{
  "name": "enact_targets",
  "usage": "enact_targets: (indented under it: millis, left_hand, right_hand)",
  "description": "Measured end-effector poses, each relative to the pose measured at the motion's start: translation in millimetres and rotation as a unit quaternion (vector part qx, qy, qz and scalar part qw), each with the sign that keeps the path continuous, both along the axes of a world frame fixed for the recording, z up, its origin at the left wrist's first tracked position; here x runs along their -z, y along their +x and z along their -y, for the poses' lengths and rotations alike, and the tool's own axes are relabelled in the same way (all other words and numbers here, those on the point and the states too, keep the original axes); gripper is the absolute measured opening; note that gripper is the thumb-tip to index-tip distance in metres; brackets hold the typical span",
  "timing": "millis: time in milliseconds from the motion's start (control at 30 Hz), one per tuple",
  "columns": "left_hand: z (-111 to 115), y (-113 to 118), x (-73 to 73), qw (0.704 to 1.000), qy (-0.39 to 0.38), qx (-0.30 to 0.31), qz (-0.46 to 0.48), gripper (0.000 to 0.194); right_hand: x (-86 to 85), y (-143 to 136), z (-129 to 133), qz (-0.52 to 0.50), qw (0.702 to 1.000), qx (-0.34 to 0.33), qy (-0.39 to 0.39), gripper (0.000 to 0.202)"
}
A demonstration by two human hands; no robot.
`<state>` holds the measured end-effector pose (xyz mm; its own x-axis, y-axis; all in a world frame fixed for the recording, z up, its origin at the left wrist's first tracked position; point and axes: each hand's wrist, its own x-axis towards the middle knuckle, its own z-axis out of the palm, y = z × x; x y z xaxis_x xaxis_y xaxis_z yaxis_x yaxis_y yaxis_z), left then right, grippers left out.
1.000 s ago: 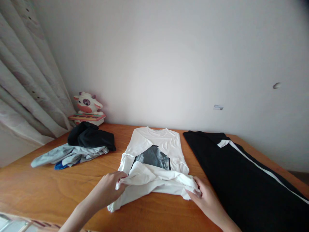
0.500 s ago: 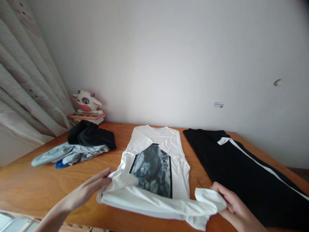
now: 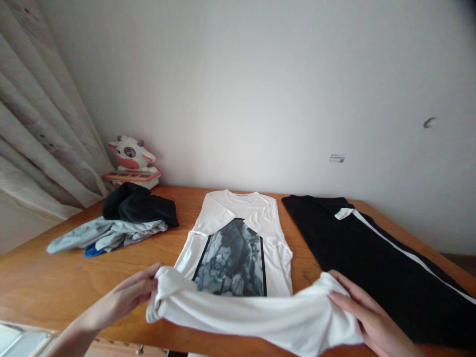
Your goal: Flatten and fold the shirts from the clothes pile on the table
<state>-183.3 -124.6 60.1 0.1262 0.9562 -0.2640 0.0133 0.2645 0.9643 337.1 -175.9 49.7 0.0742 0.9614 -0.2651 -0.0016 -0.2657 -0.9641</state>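
Observation:
A white T-shirt (image 3: pixel 277 267) with a grey and black printed panel lies on the wooden table, its collar toward the wall and its sleeves laid inward over the front. My left hand (image 3: pixel 128 297) pinches the left corner of its lower end. At the right corner, my right hand (image 3: pixel 362 310) grips the cloth between thumb and fingers. Between both hands the bottom part is lifted and sags in a loose band near the table's front edge, covering the lower end of the print.
To the left sits a pile with a black garment (image 3: pixel 148 206) over a grey garment (image 3: pixel 122 233). Behind it stands a cow toy (image 3: pixel 132 158) with a keyboard. Black clothing (image 3: pixel 334 238) with a white stripe covers the right side of the wooden table (image 3: pixel 48 282).
The right corner of the hem has been raised and gathered higher in my right hand. My left hand has shifted slightly left, and the band of cloth is lifted further.

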Motion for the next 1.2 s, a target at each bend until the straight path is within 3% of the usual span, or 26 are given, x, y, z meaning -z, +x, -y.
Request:
enact_targets:
  millis: [100,167,300,367,433,533,600,700,800,900,967,1033,1100,1200]
  left_hand:
    - [-14,20,0.3,0.988,0.034,-0.095,0.119,0.026]
    - [-20,32,-0.6,0.987,0.029,-0.114,0.107,0.028]
    - [-15,38,7.1,0.995,0.064,0.026,-0.072,0.044]
    - [-7,33,16.7,0.971,0.122,0.066,-0.196,0.055]
    - [1,25,26.8,0.927,0.154,0.063,-0.335,0.060]
    - [8,19,34.6,0.864,0.149,0.063,-0.476,0.043]
    - [10,18,32.0,0.854,0.147,0.068,-0.495,0.031]
    - [7,20,19.9,0.872,0.167,0.060,-0.455,0.030]
    - [3,20,9.2,0.884,0.189,0.017,-0.428,0.036]
    - [0,15,9.4,0.856,0.161,-0.018,-0.490,0.043]
    - [0,12,14.8,0.846,0.128,-0.009,-0.517,0.050]
    - [0,11,20.1,0.866,0.109,0.011,-0.487,0.057]
    - [-1,14,20.9,0.904,0.106,0.011,-0.413,0.063]
    - [-6,22,10.0,0.959,0.101,-0.040,-0.262,0.067]
  right_hand:
    - [-12.3,-30,-21,-0.072,0.994,-0.019,0.076,0.062]
    - [-11.2,-44,-31,-0.034,0.994,-0.065,0.087,0.070]
    - [15.5,-52,-29,0.128,0.978,-0.149,0.066,0.085]
    - [31.1,-51,-21,0.184,0.970,-0.145,0.070,0.091]
    - [41.1,-50,-13,0.209,0.968,-0.129,0.056,0.092]
    - [41.8,-50,-5,0.233,0.961,-0.149,0.020,0.065]
    - [35.2,-52,-3,0.248,0.951,-0.182,0.003,0.039]
    - [23.2,-52,-2,0.214,0.959,-0.184,0.022,0.034]
    - [15.5,-49,-3,0.126,0.981,-0.115,0.091,0.039]
    - [12.7,-46,-4,0.095,0.986,-0.069,0.116,0.041]
    - [13.1,-46,-3,0.117,0.984,-0.098,0.093,0.044]
    - [15.6,-49,-1,0.160,0.973,-0.148,0.080,0.044]
    - [19.3,-51,0,0.202,0.959,-0.174,0.093,0.040]
    - [21.9,-48,-3,0.195,0.969,-0.114,0.105,0.044]
